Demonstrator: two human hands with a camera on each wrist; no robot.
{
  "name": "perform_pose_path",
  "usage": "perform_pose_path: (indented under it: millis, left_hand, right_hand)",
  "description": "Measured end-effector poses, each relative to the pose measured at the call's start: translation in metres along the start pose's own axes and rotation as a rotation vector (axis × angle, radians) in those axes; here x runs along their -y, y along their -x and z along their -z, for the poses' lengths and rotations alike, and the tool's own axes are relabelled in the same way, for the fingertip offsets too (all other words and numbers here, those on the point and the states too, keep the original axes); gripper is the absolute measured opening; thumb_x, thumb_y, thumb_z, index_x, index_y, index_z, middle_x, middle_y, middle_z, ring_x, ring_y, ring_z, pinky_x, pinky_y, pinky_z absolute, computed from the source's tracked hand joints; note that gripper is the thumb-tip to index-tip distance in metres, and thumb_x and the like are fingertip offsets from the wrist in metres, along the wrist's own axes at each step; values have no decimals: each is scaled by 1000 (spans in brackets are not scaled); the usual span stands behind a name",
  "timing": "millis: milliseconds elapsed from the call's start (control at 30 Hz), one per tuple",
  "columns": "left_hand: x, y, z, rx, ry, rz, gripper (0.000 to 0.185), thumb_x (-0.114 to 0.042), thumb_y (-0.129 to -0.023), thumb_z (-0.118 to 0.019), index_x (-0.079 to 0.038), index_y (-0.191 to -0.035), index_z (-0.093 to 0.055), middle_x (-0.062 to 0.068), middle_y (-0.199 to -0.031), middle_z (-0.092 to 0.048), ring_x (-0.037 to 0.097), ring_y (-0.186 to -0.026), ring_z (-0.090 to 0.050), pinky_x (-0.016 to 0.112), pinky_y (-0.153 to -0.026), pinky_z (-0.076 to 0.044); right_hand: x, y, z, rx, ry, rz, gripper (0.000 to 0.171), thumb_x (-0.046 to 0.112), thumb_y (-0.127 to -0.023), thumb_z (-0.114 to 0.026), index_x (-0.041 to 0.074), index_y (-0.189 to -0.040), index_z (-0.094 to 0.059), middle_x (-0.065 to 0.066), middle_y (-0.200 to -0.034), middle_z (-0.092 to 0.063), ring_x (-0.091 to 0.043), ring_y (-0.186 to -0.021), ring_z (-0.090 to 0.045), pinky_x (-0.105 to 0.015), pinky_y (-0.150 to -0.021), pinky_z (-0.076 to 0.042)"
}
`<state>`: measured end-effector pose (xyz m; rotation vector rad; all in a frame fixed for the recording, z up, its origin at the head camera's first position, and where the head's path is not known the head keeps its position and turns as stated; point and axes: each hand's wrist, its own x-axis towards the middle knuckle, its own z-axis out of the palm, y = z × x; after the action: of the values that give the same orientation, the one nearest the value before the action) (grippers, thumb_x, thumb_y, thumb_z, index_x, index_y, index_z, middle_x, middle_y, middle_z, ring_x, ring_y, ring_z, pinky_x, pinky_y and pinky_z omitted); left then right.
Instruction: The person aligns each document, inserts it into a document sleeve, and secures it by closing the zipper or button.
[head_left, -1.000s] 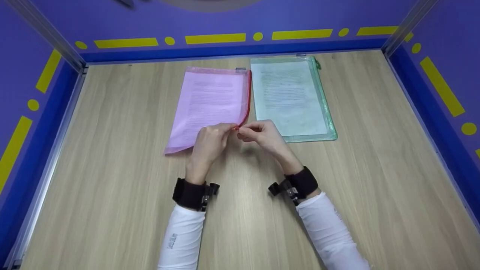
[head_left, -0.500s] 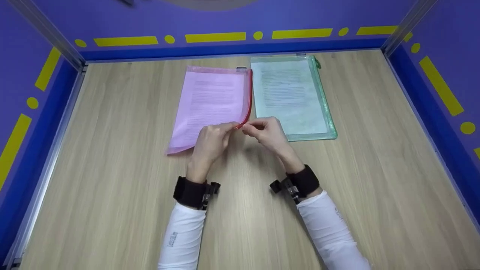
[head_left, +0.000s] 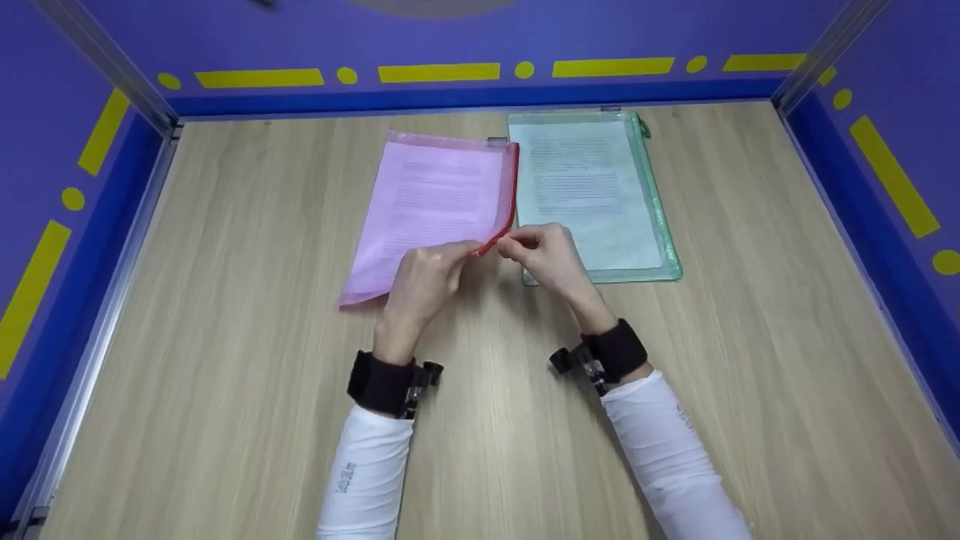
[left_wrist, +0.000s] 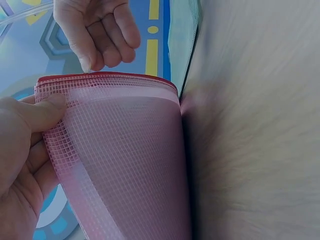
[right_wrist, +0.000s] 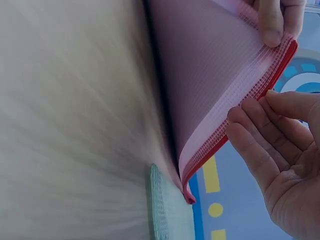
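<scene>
**Both hands at the pink pouch's near corner**

Your left hand [head_left: 421, 279] pinches the near right corner of the pink mesh pouch [head_left: 435, 206], thumb on top of the mesh, and lifts that corner off the wooden table [head_left: 225, 337] so the pouch curls upward there. The rest of the pouch lies flat, a printed sheet showing through it, near the middle of the table toward the far wall.

Your right hand [head_left: 547, 255] sits just beside the lifted corner with its fingers curled, fingertips [right_wrist: 272, 100] at the red zipper edge [head_left: 513, 195] that runs along the pouch's right side. Whether they actually grip the zipper pull you cannot tell from these views.

A green mesh pouch [head_left: 592, 195] with paper inside lies flat just to the right of the pink one, their long sides almost touching.
</scene>
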<state>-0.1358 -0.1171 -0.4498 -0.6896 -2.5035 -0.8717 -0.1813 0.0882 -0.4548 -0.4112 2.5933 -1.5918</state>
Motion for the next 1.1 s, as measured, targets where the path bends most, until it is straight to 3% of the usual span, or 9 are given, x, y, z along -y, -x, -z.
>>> perform_pose_path:
  millis: [200, 600, 867, 1100]
  left_hand:
    - [-2, 1, 1, -47, 31, -11, 18, -2, -92, -64, -6, -105, -76, 10, -100, -78, 25, -90, -76, 31, -81, -61]
    - [3, -3, 8, -94, 43, -41, 14, -4, -92, -65, -4, -102, -76, 10, -96, -78, 24, -90, -76, 32, -82, -61]
    - [4, -2, 13, -99, 70, -7, 15, -3, -93, -64, -2, -103, -75, 11, -97, -78, 24, -92, -76, 32, -83, -60]
    - [8, -1, 17, -108, 71, 19, 15, -2, -94, -62, -1, -102, -75, 11, -97, -78, 24, -94, -75, 34, -83, -60]
  right_hand:
    - [-7, -5, 11, 3, 106, -21, 15, 17, -91, -69, 6, -94, -80, -11, -86, -77, -9, -75, -65, -20, -69, -50]
    - [-14, -19, 33, 1, 286, -29, 18, 18, -91, -67, 5, -95, -79, -9, -86, -76, -13, -71, -53, -23, -64, -42]
    - [-28, -22, 52, -56, 329, -73, 18, 17, -89, -68, 5, -93, -80, -7, -84, -75, -12, -68, -52, -20, -60, -39]
    - [-37, -23, 65, -55, 363, -118, 19, 15, -91, -66, 2, -96, -79, -12, -87, -75, -14, -70, -54, -20, -61, -41]
